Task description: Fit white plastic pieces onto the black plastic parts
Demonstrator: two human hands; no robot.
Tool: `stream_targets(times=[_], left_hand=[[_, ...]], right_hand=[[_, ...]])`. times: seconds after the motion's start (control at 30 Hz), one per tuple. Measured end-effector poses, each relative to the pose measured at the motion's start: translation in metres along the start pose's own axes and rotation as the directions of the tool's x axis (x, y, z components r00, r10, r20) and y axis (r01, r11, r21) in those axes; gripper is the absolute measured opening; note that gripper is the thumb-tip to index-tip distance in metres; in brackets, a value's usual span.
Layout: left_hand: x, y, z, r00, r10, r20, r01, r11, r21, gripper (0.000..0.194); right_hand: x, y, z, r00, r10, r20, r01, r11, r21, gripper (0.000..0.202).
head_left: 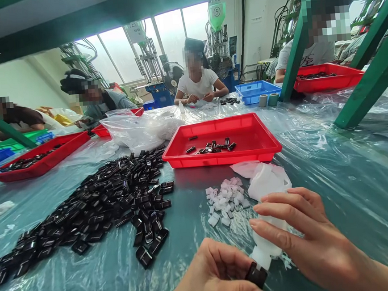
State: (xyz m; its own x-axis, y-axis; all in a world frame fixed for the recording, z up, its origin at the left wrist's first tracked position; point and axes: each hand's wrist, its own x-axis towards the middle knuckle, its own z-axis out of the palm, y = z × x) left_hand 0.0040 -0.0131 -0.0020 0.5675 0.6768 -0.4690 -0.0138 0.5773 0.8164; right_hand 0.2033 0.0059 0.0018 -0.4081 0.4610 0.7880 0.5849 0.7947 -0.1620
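Black piece: it is sitting between the thumb and fingers of the left hand, close to the cap end of a white bottle (269, 242).
Left hand: the hand (220, 273) is closing narrowly on the black piece (257, 275), its fingers curling and its thumb lying along the near side.
Right hand: the hand (309, 239) is reaching in from the right with its fingers extending leftward over the bottle; it is opening fairly wide, and whether it is touching the bottle I cannot tell.
White pieces: a small heap (227, 199) is lying beyond the left hand, beside a crumpled white bag (270, 180).
Black pile: a broad spread of black pieces (111, 201) is covering the table's left side.
Red tray: the tray (221, 156) is standing beyond the white heap, holding a few black pieces.
Table: clear plastic sheeting (335, 188) is covering the green surface, wrinkling and catching light.
Room: a person in a white shirt (197, 84) is sitting opposite, near a blue bin (257, 91); other people are sitting at both sides, and machines are standing before bright windows (171, 28).
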Motion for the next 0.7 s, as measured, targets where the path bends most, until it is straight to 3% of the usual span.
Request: stream_targets(times=[0.7], left_hand=[[0.0008, 0.0025, -0.0004, 1.0, -0.01, 0.008, 0.01, 0.999, -0.041, 0.026]], right_hand=[[-0.0065, 0.0041, -0.0011, 0.999, -0.033, 0.037, 0.036, 0.997, -0.068, 0.032]])
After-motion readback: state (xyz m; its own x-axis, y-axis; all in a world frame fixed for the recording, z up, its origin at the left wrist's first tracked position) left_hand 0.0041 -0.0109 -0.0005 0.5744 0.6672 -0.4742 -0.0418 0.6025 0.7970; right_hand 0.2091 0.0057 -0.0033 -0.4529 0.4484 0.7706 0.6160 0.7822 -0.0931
